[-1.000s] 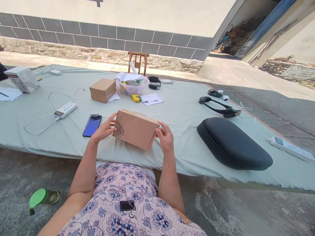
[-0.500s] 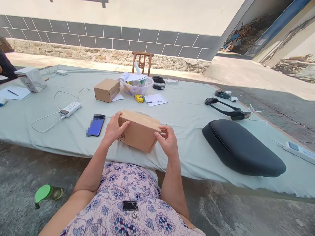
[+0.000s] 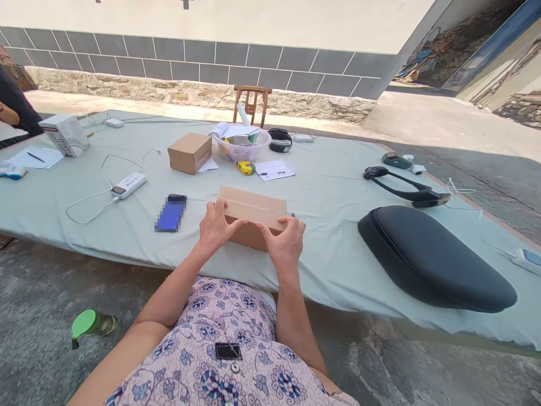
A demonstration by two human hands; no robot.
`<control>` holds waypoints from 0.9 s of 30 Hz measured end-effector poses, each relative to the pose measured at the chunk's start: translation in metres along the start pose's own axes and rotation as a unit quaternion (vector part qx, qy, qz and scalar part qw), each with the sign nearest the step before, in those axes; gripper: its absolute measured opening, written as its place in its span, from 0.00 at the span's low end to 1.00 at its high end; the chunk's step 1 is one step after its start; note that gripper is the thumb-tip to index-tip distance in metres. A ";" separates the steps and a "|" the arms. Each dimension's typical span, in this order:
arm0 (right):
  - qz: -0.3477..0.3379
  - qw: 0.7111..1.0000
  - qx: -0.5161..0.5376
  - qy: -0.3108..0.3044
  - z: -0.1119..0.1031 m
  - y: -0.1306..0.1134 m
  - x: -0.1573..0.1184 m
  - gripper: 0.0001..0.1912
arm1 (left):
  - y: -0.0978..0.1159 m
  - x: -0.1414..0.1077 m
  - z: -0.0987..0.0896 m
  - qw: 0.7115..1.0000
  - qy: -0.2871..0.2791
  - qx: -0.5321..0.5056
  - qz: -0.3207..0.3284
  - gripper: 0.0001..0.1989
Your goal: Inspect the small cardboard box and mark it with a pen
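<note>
Outdoors, strong sun. Ahead of me: long wall, white upper part point(image 3: 203, 25), grey tile band point(image 3: 211, 63) below it, rough stone base point(image 3: 198, 93) at grnd level. Small wooden stool point(image 3: 251, 96) stands by the stone, just past the far edge of the surface point(image 3: 329, 265), which has a pale green cloth over it. Concrete ground point(image 3: 54, 282) all around, sunlit strip along the wall, shade on my right. Far right: bldg w/ blue trim point(image 3: 486, 48), pile of wood point(image 3: 452, 48) in the gap beyond.
</note>
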State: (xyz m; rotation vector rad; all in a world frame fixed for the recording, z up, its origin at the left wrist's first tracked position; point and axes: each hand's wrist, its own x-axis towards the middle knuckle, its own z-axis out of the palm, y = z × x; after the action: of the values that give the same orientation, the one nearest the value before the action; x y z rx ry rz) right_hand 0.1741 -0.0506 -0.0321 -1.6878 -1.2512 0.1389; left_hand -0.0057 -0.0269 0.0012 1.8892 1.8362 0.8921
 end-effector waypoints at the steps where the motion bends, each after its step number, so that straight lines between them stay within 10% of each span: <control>1: 0.001 1.000 0.009 -0.006 -0.001 0.001 0.001 0.30 | -0.001 0.000 -0.002 1.000 -0.007 -0.004 0.000 0.28; 16: 0.010 0.967 0.232 -0.104 -0.021 0.024 0.011 0.33 | -0.048 0.028 -0.022 0.956 -0.101 -0.270 0.048 0.36; 27: -0.042 0.992 0.071 -0.099 -0.032 0.012 0.009 0.33 | -0.065 0.031 -0.027 0.952 -0.130 -0.268 0.063 0.48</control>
State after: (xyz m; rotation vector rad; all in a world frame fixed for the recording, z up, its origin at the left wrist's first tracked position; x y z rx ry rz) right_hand 0.2053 -0.0636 -0.0211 -1.5259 -1.4223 0.3438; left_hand -0.0732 0.0045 -0.0152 1.6852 1.1763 1.0033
